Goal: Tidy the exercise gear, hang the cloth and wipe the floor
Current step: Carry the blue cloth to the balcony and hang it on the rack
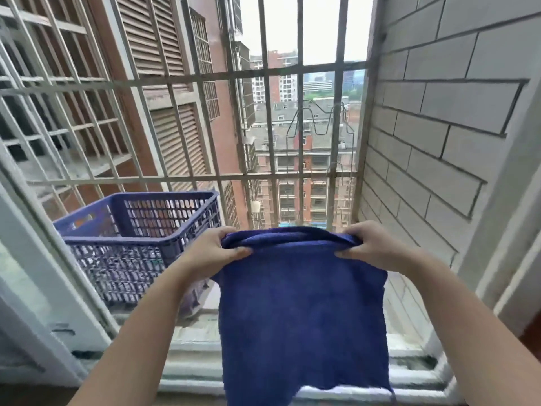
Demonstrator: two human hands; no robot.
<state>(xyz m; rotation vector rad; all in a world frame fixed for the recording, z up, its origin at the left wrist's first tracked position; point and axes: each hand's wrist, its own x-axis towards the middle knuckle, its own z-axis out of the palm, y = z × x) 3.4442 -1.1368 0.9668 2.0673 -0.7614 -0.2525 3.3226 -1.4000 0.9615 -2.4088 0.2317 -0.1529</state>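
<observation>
Left hand (215,252): pinching top-left corner of blue cloth (301,317) (cloth hangs toward 6 o'clock, before the window grille (292,70)). Right hand (370,247): pinching top-right corner. Blue plastic crate (140,238): at 9 o'clock of left hand, on sill.

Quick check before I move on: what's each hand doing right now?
Left hand: closed, gripping the top left edge of the blue cloth.
Right hand: closed, gripping the cloth's top right edge.

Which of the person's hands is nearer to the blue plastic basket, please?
Left. The left hand grips the cloth's top corner right beside the basket; the right hand holds the far corner, across the cloth.
</observation>
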